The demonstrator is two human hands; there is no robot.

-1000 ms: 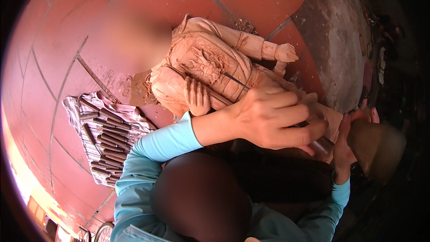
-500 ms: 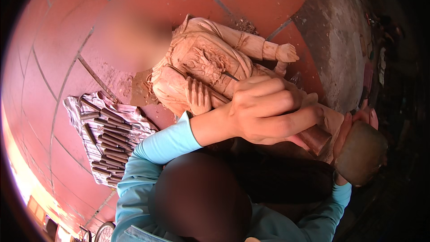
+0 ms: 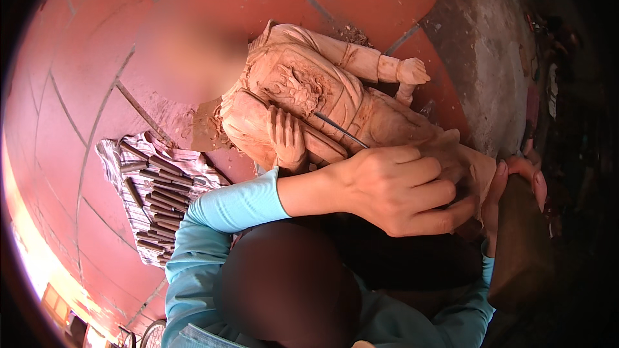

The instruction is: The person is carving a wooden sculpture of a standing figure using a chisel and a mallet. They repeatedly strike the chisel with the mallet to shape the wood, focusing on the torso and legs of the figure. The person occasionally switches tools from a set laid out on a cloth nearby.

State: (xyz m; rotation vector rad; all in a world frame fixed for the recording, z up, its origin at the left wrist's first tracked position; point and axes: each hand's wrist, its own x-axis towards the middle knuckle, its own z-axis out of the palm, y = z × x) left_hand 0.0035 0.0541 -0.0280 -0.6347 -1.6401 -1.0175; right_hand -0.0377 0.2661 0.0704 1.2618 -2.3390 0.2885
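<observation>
A carved wooden figure [image 3: 380,113] in draped robes lies on its back, its chest bearing a rough, partly hidden relief [image 3: 300,90]. My left hand [image 3: 403,190] is closed around a chisel [image 3: 343,131]. The handle is hidden in my fist, and the thin metal blade points up and left, with its tip at the lower edge of the relief. At the right, my right hand [image 3: 521,173] is wrapped round a wooden mallet [image 3: 521,241], whose thick block is close to me and apart from the chisel.
Several chisels with dark handles lie on a striped cloth [image 3: 132,219] at the left. Wood shavings [image 3: 354,35] are scattered beside the figure on the red tiled floor [image 3: 77,90]. A grey concrete patch [image 3: 493,64] borders the tiles at the right. A bicycle wheel [image 3: 153,334] shows at the lower left.
My left hand has shifted slightly right and down, so more of the chisel blade shows. The mallet has swung down, away from the chisel's handle end.
</observation>
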